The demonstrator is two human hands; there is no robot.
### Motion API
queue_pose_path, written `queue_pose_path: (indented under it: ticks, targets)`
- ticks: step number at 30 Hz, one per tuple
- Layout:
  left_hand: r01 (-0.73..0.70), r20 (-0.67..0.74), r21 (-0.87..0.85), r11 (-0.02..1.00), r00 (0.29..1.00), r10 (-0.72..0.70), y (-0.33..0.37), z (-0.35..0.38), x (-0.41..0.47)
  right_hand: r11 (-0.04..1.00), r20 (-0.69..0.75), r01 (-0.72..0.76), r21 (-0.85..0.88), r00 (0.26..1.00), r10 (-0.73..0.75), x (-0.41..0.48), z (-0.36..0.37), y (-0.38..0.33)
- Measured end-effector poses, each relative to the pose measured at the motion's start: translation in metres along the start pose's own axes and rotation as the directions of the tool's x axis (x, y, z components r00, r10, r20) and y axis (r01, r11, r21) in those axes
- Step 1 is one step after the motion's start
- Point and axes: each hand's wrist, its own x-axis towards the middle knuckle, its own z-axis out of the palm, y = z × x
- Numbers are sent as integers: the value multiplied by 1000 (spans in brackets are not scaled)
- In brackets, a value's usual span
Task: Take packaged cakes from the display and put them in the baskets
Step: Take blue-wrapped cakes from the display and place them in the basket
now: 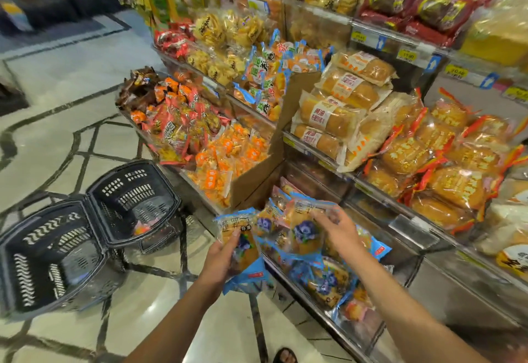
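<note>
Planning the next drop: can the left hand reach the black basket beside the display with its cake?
Probably yes. The left hand grips a blue cake pack; the basket stands open-topped just to its left, nothing between. The right hand holds a second pack.

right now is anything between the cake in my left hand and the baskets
Nothing visible. The left hand grips a blue cake pack over floor tiles; the nearer basket stands open-topped to its left, the farther basket beyond, only floor between. The right hand holds a second pack.
</note>
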Motion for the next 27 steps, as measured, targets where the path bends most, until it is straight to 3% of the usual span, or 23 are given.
queue_pose_path:
  ticks: [4,13,21,27]
  targets:
    - [-41,-71,-21,999,997,39,19,-69,-6,998,0,53,-20,999,-53,18,79,-14]
    - [-158,-279,-122,980,953,118,67,-257,-43,999,220,49,-5,974,-46,-19,311,-83]
    - [-252,-463,-95,963,867,182,87,-407,-78,994,470,31,-100,883,20,-33,494,-105]
    - [-249,-565,-148,957,816,125,94,-492,-68,988,606,-33,-153,786,120,-17,611,-105]
